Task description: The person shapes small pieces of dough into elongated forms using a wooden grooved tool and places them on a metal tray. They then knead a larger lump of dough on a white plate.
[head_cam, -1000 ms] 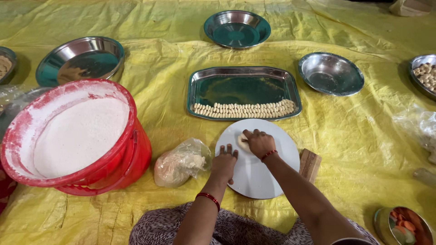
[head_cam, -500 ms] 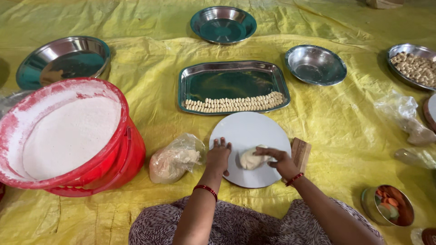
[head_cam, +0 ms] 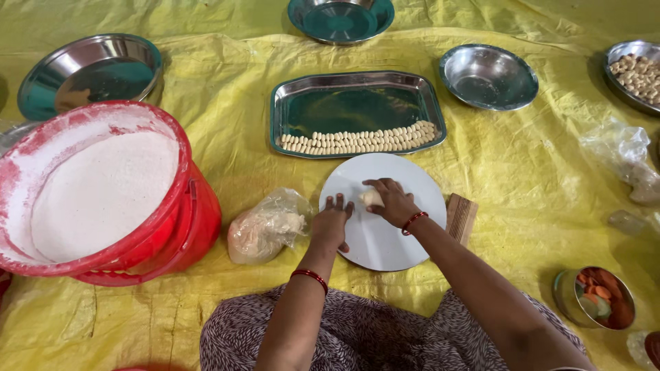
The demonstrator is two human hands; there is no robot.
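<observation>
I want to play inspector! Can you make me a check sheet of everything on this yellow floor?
Surface: yellow sheet, wrinkled.
Job's things: dough lump on the white round board; steel tray holding a row of small dough pieces.
Clutter: red tub of white flour, bagged dough, empty steel bowls, wooden ridged block.
Hands: right hand on the lump; left hand on the board's edge.
Cables: nothing seen.
Surroundings: patterned lap.
</observation>
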